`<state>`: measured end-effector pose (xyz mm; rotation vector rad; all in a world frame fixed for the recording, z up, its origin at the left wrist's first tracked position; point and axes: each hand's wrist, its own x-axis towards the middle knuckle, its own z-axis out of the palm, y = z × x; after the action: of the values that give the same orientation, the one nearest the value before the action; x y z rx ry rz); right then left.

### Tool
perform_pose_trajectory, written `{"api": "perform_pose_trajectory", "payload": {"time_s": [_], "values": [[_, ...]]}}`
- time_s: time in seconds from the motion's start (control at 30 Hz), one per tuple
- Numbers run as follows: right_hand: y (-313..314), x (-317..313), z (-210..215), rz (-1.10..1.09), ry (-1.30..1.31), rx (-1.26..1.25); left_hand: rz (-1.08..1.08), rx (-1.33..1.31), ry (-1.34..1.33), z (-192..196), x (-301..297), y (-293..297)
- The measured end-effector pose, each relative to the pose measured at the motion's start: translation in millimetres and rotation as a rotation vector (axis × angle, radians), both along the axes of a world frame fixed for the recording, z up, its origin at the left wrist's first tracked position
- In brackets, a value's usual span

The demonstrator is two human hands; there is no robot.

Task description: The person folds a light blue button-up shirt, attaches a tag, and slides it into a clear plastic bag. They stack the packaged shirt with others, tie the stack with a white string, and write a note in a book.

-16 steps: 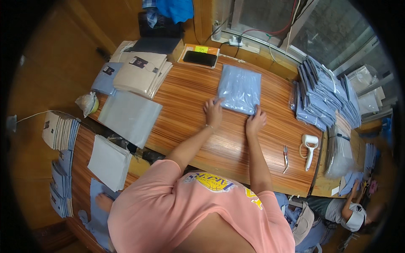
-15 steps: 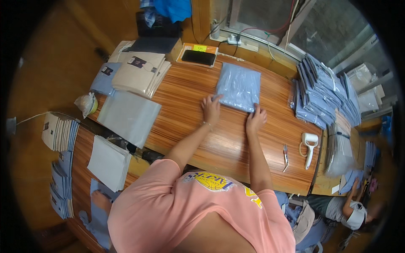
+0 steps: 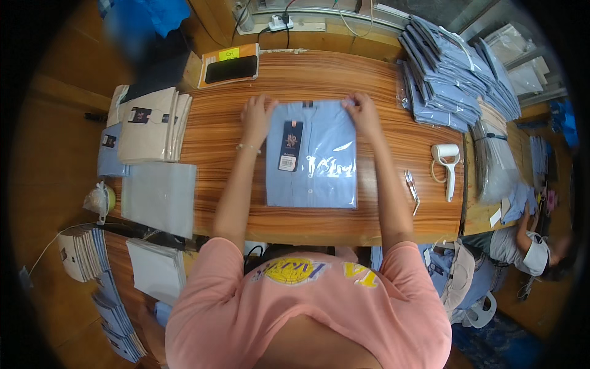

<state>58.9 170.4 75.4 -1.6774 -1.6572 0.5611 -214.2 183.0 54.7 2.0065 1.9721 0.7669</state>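
Note:
A folded light-blue shirt (image 3: 326,147) in a clear plastic bag lies front up on the wooden table, its collar end away from me. Buttons run down its middle, and a dark hang tag (image 3: 291,138) with a white label lies left of them. At the far left corner of the bag, my left hand (image 3: 256,118) is closed on the edge. My right hand (image 3: 364,114) pinches the far right corner between thumb and fingers. Both forearms reach along the sides of the bagged shirt.
Bagged beige shirts (image 3: 144,135) and clear plastic bags (image 3: 160,197) are at the left. A phone (image 3: 232,69) rests at the back. Bagged blue shirts (image 3: 442,74) are piled far right, near a lint roller (image 3: 447,166) and small snips (image 3: 412,187). A co-worker (image 3: 519,249) is beyond, right.
The bagged shirt has been turned over from its plain side to its tagged, buttoned front and lies closer to me. My hands have gone from its near corners to its far corners.

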Motion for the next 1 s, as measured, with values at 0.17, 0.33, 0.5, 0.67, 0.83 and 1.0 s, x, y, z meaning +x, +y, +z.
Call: {"api": "perform_pose_trajectory", "payload": {"time_s": [0.17, 0.33, 0.5, 0.67, 0.83, 1.0], "values": [[-17.3, -76.5, -30.5, -0.125, 0.008, 0.226, 0.091, 0.266, -0.576, -34.8, 75.4, -26.7], [-20.4, -107.5, -62.7, -0.203, 0.031, 0.306, 0.042, 0.142, -0.074, -45.4, 96.2, -36.8], [-14.6, -105.3, -69.2, -0.156, 0.022, 0.246, 0.032, 0.089, -0.039, -51.1, 96.9, -32.7], [-9.6, -104.0, -75.4, -0.156, 0.007, 0.196, 0.021, 0.064, -0.032, -54.8, 97.1, -26.0], [-8.9, -104.2, -76.7, -0.172, 0.029, 0.192, 0.014, 0.045, -0.044, -52.6, 96.4, -23.6], [-10.4, -103.9, -73.5, -0.164, 0.025, 0.160, 0.015, 0.038, -0.042, -53.4, 96.9, -25.9]]}}
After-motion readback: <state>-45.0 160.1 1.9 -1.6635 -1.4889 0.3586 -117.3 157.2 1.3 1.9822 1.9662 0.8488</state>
